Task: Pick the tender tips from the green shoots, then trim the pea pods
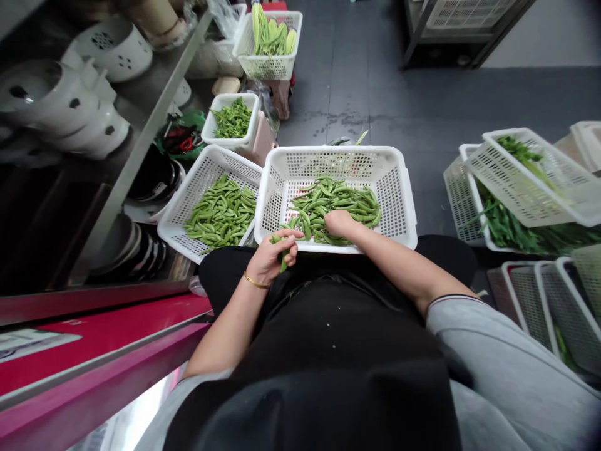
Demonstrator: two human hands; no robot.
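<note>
In front of me a white slotted basket [392,194] holds a heap of green pea pods [338,197]. My left hand [272,255] is over the near left edge of this basket, its fingers curled round a few pea pods [284,254]. My right hand [340,225] reaches into the basket with its fingers bent down among the pods; what they grip, if anything, is hidden. To the left, a second white basket [176,216] stands tilted against the first one. More pea pods [223,213] lie in it.
A small white tub [206,128] of green peppers or pods stands behind the left basket. Farther back is a basket [267,66] of long greens. A metal shelf [154,119] with white pots borders the left. Baskets [526,188] with leafy greens are stacked at right.
</note>
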